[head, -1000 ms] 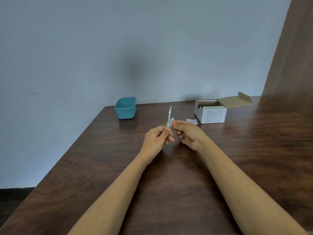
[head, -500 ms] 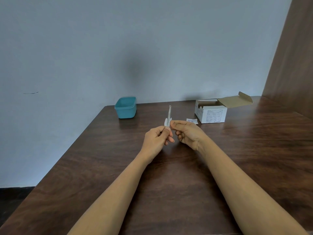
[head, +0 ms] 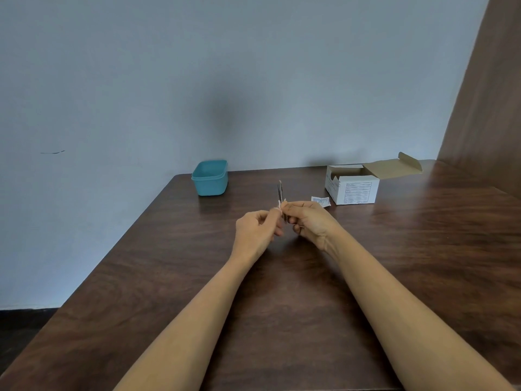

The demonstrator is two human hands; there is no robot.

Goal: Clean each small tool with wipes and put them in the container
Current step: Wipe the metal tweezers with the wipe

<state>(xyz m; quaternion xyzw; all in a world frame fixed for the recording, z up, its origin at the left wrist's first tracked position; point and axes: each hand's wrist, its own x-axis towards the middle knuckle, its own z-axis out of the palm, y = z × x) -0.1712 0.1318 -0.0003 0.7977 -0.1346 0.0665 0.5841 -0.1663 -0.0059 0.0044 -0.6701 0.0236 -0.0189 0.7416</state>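
Note:
A thin metal tool (head: 279,191) stands nearly upright above the middle of the table, between my two hands. My left hand (head: 257,232) pinches its lower part. My right hand (head: 310,221) presses a small white wipe (head: 280,206) against the tool's shaft, just above my left fingertips. The fingertips of the two hands touch around the tool, and its lower end is partly hidden between them. The teal container (head: 210,178) stands open at the table's far left corner, well beyond my hands.
An open white cardboard box (head: 352,187) with its flap folded back sits at the far right. A torn wipe sachet (head: 320,200) lies in front of it. The brown wooden table (head: 282,292) meets a grey wall behind and a wooden panel at right.
The wipe has slid down the tool's shaft toward my fingertips. The tool now leans slightly left, and my hands have closed in on each other.

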